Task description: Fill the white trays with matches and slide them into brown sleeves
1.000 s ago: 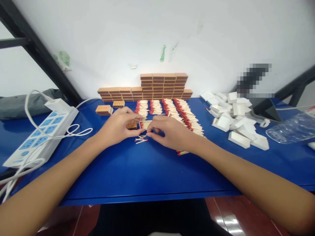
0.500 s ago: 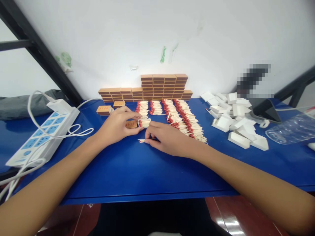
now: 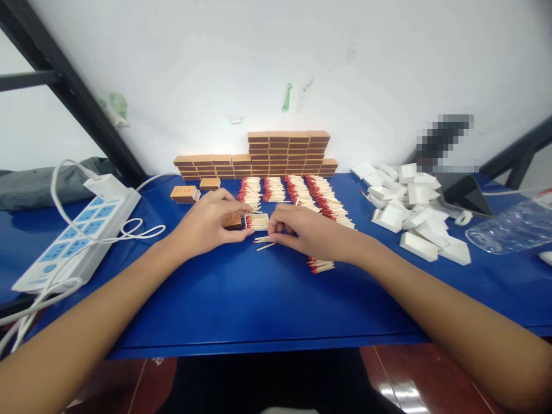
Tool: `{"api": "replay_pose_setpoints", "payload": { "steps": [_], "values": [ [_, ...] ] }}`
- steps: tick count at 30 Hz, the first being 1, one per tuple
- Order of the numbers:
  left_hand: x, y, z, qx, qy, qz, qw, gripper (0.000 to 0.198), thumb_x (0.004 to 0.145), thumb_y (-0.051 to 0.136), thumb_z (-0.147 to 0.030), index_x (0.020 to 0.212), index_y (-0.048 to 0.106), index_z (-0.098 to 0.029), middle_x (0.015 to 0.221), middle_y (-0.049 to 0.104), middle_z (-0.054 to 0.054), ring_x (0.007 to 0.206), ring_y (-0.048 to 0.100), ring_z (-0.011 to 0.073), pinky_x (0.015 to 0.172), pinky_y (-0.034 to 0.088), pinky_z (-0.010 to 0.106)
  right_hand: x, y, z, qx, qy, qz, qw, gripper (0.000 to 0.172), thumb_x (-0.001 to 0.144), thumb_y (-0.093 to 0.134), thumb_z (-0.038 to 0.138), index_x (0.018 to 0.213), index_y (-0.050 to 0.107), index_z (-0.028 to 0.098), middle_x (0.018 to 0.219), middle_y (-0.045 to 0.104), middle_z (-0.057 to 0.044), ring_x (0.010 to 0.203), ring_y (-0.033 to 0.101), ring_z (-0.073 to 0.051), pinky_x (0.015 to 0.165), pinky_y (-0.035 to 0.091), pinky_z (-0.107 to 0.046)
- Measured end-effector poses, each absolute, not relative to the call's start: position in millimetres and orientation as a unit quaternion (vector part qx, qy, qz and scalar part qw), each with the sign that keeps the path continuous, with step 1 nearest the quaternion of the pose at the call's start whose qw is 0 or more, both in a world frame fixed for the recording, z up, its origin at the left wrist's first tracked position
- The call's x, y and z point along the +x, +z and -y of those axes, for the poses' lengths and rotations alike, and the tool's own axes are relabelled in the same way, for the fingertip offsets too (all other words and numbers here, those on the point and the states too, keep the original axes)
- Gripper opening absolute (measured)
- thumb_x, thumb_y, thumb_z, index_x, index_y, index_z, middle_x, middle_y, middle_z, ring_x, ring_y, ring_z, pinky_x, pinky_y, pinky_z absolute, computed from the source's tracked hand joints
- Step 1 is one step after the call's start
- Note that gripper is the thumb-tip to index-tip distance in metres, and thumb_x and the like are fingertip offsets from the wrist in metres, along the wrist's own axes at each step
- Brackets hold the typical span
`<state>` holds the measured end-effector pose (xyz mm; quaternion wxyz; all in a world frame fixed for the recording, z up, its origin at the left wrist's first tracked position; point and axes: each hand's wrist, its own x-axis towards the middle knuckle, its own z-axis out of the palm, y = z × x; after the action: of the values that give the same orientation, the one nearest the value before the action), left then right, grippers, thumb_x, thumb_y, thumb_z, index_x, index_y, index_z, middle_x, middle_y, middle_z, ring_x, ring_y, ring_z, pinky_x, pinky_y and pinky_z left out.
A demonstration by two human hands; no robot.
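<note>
The left hand [image 3: 207,227] has its grip clamped on a brown matchbox [image 3: 232,220], thumb in front and fingers over the top. The matchbox lies on the blue desk [image 3: 259,299]. Its tray [image 3: 259,222] is slid out to the right of the matchbox and shows a layer of matches.

The right hand [image 3: 310,233] rests at the far end of that tray. Its grip is drawn together, with the fingertips meeting at the tray's edge, but I cannot tell whether any matches are pinched between them.

A few loose matches [image 3: 264,242] lie just in front of the matchbox, and a small bundle [image 3: 321,265] lies farther to its right, under the right wrist. Behind the matchbox run rows of red-tipped matches [image 3: 297,192], and beyond them is a wall of stacked boxes [image 3: 287,152]. Well to the right of the matchbox is a heap of white trays [image 3: 409,207], and well to its left a power strip [image 3: 81,230].
</note>
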<state>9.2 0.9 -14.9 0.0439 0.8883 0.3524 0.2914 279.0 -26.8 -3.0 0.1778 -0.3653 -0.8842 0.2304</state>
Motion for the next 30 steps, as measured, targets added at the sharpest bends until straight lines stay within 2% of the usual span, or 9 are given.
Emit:
{"api": "replay_pose_setpoints", "payload": {
  "steps": [5, 11, 18, 26, 30],
  "values": [
    [9, -14, -1, 0.894, 0.292, -0.338, 0.029, 0.040, 0.085, 0.086, -0.043, 0.119, 0.083, -0.023, 0.097, 0.070, 0.007, 0.092, 0.067, 0.0220, 0.085, 0.053, 0.035, 284, 3, 23, -0.386, 0.247, 0.872, 0.173, 0.012, 0.103, 0.063, 0.026, 0.093, 0.068, 0.020, 0.082, 0.066, 0.000, 0.074, 0.056, -0.015, 0.068, 0.037, -0.029],
    [9, -15, -1, 0.890, 0.289, -0.351, 0.025, 0.039, 0.086, 0.085, -0.045, 0.118, 0.083, -0.024, 0.098, 0.071, 0.007, 0.093, 0.068, 0.0231, 0.084, 0.053, 0.036, 289, -1, 16, -0.382, 0.185, 0.888, 0.181, 0.010, 0.098, 0.067, 0.021, 0.088, 0.068, 0.020, 0.088, 0.070, -0.003, 0.079, 0.059, -0.017, 0.070, 0.040, -0.030],
    [9, -12, 1, 0.882, 0.293, -0.368, 0.029, 0.039, 0.087, 0.082, -0.048, 0.116, 0.082, -0.024, 0.100, 0.072, 0.007, 0.094, 0.068, 0.0234, 0.087, 0.055, 0.038, 282, -4, 24, -0.446, 0.162, 0.863, 0.172, 0.010, 0.088, 0.072, 0.018, 0.079, 0.068, 0.020, 0.080, 0.072, -0.003, 0.076, 0.062, -0.018, 0.070, 0.043, -0.032],
    [8, -13, 0, 0.882, 0.295, -0.365, 0.026, 0.040, 0.087, 0.080, -0.051, 0.115, 0.082, -0.022, 0.100, 0.074, 0.009, 0.098, 0.069, 0.0255, 0.087, 0.054, 0.039, 279, -10, 23, -0.406, 0.153, 0.882, 0.184, 0.004, 0.094, 0.068, 0.016, 0.094, 0.068, 0.019, 0.098, 0.069, -0.007, 0.090, 0.064, -0.021, 0.081, 0.047, -0.034],
    [8, -12, -1, 0.882, 0.290, -0.372, 0.026, 0.041, 0.086, 0.081, -0.051, 0.116, 0.082, -0.022, 0.101, 0.074, 0.009, 0.098, 0.069, 0.0257, 0.088, 0.054, 0.040, 282, -10, 21, -0.381, 0.169, 0.894, 0.166, 0.012, 0.099, 0.059, 0.013, 0.100, 0.069, 0.020, 0.104, 0.065, -0.007, 0.091, 0.063, -0.020, 0.082, 0.048, -0.034]
  ]
}}
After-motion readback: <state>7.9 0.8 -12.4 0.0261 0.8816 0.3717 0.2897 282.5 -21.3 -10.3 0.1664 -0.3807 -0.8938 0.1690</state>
